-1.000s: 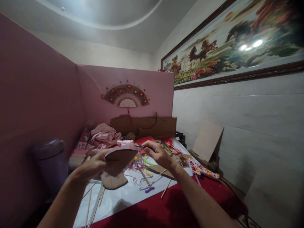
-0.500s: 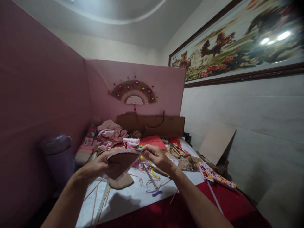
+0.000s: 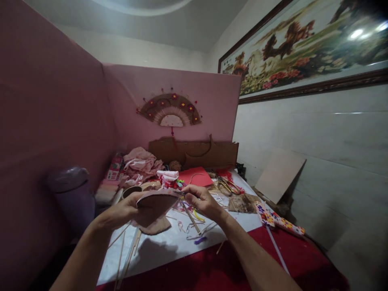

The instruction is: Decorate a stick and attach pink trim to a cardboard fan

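Note:
My left hand (image 3: 129, 208) is closed around the left end of a curved cardboard piece (image 3: 156, 208). Pale pink cloth covers its upper rim, and the brown underside faces me. At the right end of that rim, my right hand (image 3: 201, 200) pinches with thumb and forefinger. A small dark thing shows at those fingertips, too small to make out. Just below the held piece lies another cardboard piece (image 3: 157, 226), partly hidden behind it. Pink rolled cloth (image 3: 167, 175) sits beyond the hands.
Thin sticks (image 3: 133, 248), a purple scrap (image 3: 200, 240) and gold-handled scissors (image 3: 226, 186) lie on the white sheet (image 3: 163, 252). Behind are red paper (image 3: 197, 176), crumpled pink cloth (image 3: 141, 161) and upright cardboard (image 3: 224, 155). A decorated fan (image 3: 171, 109) hangs on the pink panel.
The view has tipped slightly downward, so the background sits higher. Both hands keep nearly the same hold on the cardboard piece; the right fingertips have shifted slightly.

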